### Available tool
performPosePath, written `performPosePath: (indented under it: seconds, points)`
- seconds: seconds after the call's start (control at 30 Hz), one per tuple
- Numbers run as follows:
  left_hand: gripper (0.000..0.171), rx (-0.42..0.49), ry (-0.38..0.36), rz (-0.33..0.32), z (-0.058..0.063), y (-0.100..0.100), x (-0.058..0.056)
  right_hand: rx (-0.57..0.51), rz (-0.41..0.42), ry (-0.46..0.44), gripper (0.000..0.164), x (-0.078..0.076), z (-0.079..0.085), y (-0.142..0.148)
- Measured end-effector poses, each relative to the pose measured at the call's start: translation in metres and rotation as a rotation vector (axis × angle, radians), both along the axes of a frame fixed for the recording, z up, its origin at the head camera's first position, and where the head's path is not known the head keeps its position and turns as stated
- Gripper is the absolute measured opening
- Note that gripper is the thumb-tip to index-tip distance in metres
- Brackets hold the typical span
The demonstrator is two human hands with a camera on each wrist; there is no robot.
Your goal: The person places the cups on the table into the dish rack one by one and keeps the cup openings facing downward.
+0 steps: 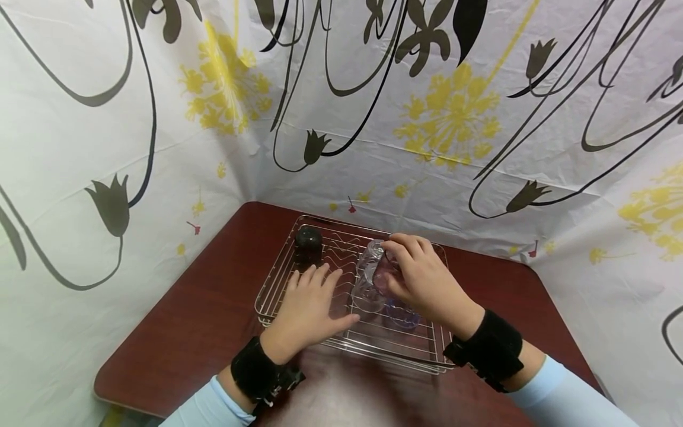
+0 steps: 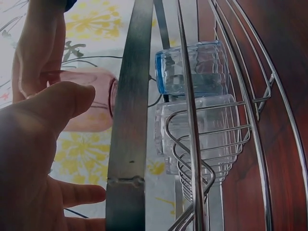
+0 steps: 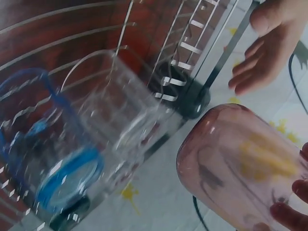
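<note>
My right hand (image 1: 427, 281) grips a pink see-through glass (image 3: 240, 163) and holds it above the right half of a wire dish rack (image 1: 373, 350). Below it, a blue-tinted glass (image 1: 404, 314) stands in the rack, and clear glasses (image 1: 367, 296) are beside it toward the middle. My left hand (image 1: 306, 308) hovers over the rack's front left part, fingers spread and nothing in its grasp. From the left wrist view, the thumb overlaps the pink glass (image 2: 86, 98). At the rack's back left corner sits a dark, rounded glass (image 1: 308, 240).
The rack stands on a dark red-brown table (image 1: 208, 302) with rounded corners. Patterned white curtains (image 1: 341, 118) hang close behind the table and along both sides. Each wrist wears a black strap (image 1: 493, 347) with a camera.
</note>
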State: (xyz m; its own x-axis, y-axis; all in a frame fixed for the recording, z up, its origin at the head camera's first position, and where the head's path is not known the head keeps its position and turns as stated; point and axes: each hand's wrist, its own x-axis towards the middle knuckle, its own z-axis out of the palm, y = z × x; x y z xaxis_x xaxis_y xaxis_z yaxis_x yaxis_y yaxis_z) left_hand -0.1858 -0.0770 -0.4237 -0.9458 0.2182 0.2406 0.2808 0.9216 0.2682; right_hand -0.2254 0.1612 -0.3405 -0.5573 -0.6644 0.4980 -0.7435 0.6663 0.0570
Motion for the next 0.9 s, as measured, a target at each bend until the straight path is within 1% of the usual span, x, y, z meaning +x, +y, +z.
performPosePath:
  seconds: [0.1,0.3,0.57,0.77,0.9]
  points:
    - [0.099,-0.011,0.004,0.001,-0.001,0.001,-0.001,-0.001,0.038,-0.014,0.047,0.002,-0.002,-0.008]
    - [0.097,-0.005,0.003,-0.009,-0.002,0.003,-0.002,-0.002,0.104,-0.035,0.043,0.005,-0.007,-0.023]
    - [0.099,-0.012,0.043,-0.006,-0.004,0.004,-0.003,-0.005,0.134,-0.097,0.045,0.008,-0.014,-0.035]
    - [0.096,0.005,0.064,-0.016,-0.003,0.006,-0.002,-0.021,0.171,-0.130,0.047,0.011,-0.019,-0.042]
    - [0.095,0.000,0.077,-0.018,-0.003,0.006,-0.002,-0.035,0.174,-0.166,0.047,0.014,-0.020,-0.044]
